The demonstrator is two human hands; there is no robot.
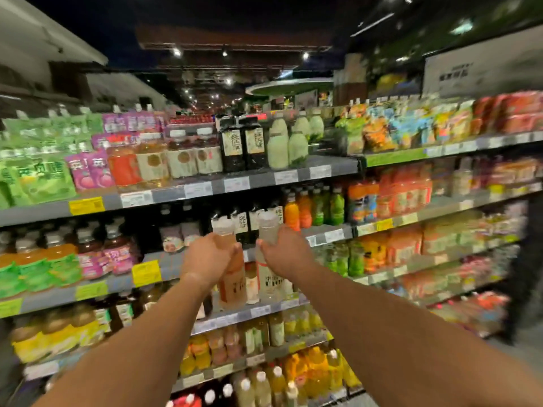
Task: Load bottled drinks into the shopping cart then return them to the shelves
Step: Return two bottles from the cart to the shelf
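Both my arms reach out toward the drinks shelving. My left hand is wrapped round the neck of a peach-coloured bottle with a clear cap. My right hand grips the neck of a pale, whitish bottle beside it. The two bottles stand upright, side by side and almost touching, in front of the third shelf from the top. Whether their bases rest on that shelf is hidden by blur. No shopping cart is in view.
Grey shelves run left to right, packed with bottled drinks: dark bottles and pale green ones on top, orange and green bottles below, yellow bottles low down. Snack packs fill the right section.
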